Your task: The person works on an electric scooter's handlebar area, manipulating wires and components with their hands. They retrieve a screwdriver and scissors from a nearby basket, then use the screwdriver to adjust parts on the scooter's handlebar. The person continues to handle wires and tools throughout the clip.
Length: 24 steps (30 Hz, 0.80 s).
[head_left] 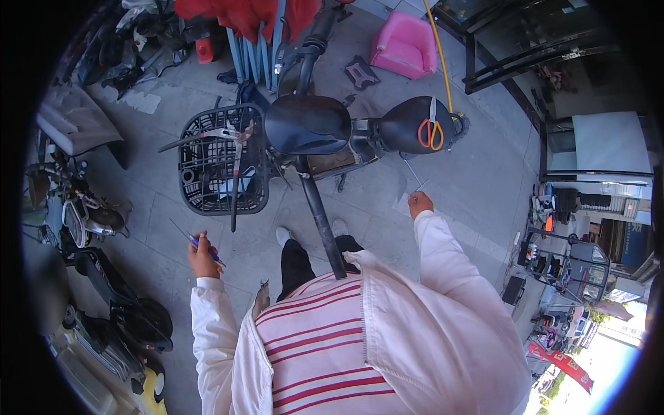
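Note:
My left hand (202,257) is closed around a screwdriver (196,242) with a blue handle, its thin shaft pointing away to the upper left, beside the basket. On the right, my right hand (420,203) is closed at the crossbar end of a thin metal T-handle wrench (412,170), whose rod reaches up under the black rear seat (404,124). Orange-and-yellow-handled scissors (430,131) lie on that seat. In front of me stands an electric scooter with a black front saddle (308,124). Its black basket (181,166) holds a long-handled cutter (236,159) lying across the rim.
A pink child-size armchair (404,45) and a yellow pole (443,59) stand beyond the scooter. Parked scooters (128,304) line the left. Folded blue-grey poles under red cloth (242,17) are at the back. Glass doors (539,48) border the right.

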Motion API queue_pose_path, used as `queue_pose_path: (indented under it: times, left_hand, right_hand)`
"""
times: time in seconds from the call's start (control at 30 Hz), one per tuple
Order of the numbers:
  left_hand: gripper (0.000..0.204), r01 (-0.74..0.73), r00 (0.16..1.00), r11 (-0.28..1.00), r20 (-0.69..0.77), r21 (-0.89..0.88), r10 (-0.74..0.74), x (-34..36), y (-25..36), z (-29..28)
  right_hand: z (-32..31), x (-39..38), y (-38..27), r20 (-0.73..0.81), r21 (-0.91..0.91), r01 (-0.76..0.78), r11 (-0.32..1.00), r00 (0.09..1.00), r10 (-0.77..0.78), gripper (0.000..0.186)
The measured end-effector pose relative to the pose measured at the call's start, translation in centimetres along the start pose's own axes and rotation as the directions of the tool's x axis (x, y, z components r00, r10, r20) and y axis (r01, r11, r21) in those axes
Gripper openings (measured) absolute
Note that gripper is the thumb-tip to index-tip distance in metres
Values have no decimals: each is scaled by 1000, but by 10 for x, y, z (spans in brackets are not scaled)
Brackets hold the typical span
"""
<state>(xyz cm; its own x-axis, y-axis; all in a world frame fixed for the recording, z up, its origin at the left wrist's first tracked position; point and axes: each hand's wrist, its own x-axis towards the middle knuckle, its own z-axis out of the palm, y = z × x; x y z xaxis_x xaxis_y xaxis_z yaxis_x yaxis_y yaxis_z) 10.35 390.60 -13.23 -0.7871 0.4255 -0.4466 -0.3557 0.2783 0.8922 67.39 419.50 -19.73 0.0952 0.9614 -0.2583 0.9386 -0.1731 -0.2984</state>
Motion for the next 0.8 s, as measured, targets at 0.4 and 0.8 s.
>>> queue_pose_path:
  times: [0.4,0.8]
  left_hand:
    - [14,163,853,966,-463,-202,-240,-247,-89,-31]
    - [18,194,820,926,-463,-325,-335,-373,-124,96]
  right_hand:
    - [-66,202,-42,-264,13,-12,1000,964,15,51]
    - [-79,208,-50,77,209,-215,954,976,203,67]
